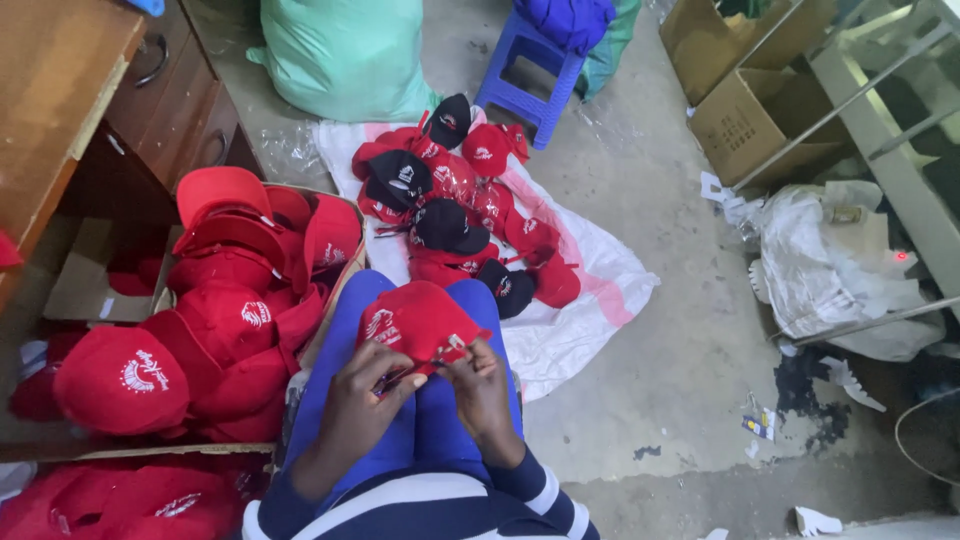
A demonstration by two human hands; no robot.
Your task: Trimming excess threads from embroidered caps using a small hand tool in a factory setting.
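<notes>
A red cap (420,318) with white embroidery lies on my lap, over blue trousers. My left hand (362,392) grips its near edge and seems to pinch a small dark tool, too small to identify. My right hand (478,378) holds the cap's edge beside it, fingers closed on the fabric. Both hands nearly touch at the cap's rim.
A cardboard box (85,285) heaped with red caps (225,300) stands at my left. Red and black caps (450,210) lie piled on a white sheet (590,290) ahead. Beyond are a blue plastic stool (525,90), a green sack (345,55), brown cartons (745,120) and a wooden desk (60,90).
</notes>
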